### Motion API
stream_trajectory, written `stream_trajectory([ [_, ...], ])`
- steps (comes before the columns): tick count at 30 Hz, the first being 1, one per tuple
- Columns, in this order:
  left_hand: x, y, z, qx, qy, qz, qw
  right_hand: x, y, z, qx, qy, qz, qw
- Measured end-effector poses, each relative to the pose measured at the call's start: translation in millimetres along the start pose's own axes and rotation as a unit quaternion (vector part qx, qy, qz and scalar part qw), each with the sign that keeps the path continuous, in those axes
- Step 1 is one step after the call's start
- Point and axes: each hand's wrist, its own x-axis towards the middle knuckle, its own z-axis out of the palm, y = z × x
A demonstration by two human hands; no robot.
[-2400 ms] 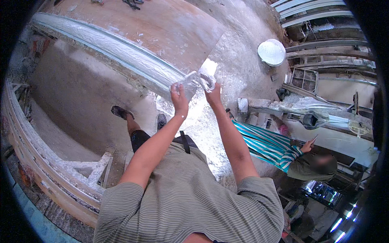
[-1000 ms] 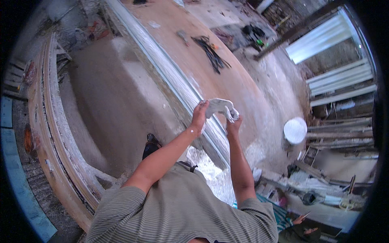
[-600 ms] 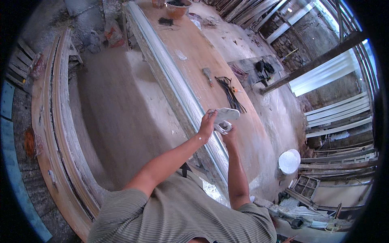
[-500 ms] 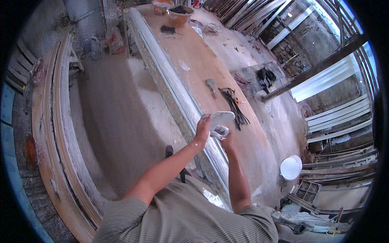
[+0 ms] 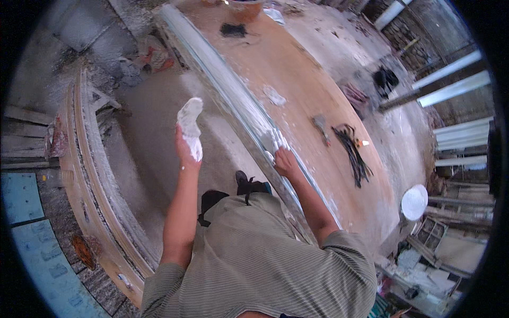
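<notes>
My left hand is raised over the floor, left of the long mould, gripping a flat piece coated in thick white paste. White paste also covers part of that hand. My right hand is closed round a white clump and rests on the long straight mould, whose channel is coated white along its length. What lies inside the clump is hidden. The mould lies along the left edge of a wooden table.
On the table are a white scrap, a brush, a bundle of dark strips and a dark fibre pad. An orange basin stands at the far end. Curved wooden lengths run along my left. A white bucket stands right.
My hands have separated. The left has swung left with the coated piece, off the mould and over the floor. The right has come down onto the mould with the clump. The view has shifted.
</notes>
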Motion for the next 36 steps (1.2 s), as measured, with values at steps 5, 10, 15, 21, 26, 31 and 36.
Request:
stream_trajectory([
  [5,80.9,48.1,-66.7,-0.03,0.109,0.0,0.994,100.7,-12.9,-9.8,-0.061,-0.038,-0.003,0.997],
  [10,181.5,82.5,-145.9,-0.052,0.178,0.041,0.982,218.0,-30.9,-22.9,-0.055,0.027,-0.055,0.997],
  [15,298.6,124.4,-194.3,-0.058,0.165,0.05,0.983,337.8,-60.9,-32.6,-0.078,0.02,-0.02,0.997],
  [21,441.5,177.0,-186.0,-0.085,0.16,0.055,0.982,481.3,-89.4,-44.1,-0.093,0.055,-0.006,0.994],
  [26,543.9,202.3,-183.7,-0.091,0.142,0.041,0.985,608.4,-124.8,-63.1,-0.071,0.006,0.0,0.997],
  [31,644.8,208.2,-197.7,-0.089,0.138,0.031,0.986,744.2,-137.4,-76.4,-0.107,0.036,-0.023,0.993],
  [36,745.2,223.0,-228.3,-0.068,0.132,0.07,0.986,884.9,-173.4,-105.2,-0.093,0.037,-0.044,0.994],
])
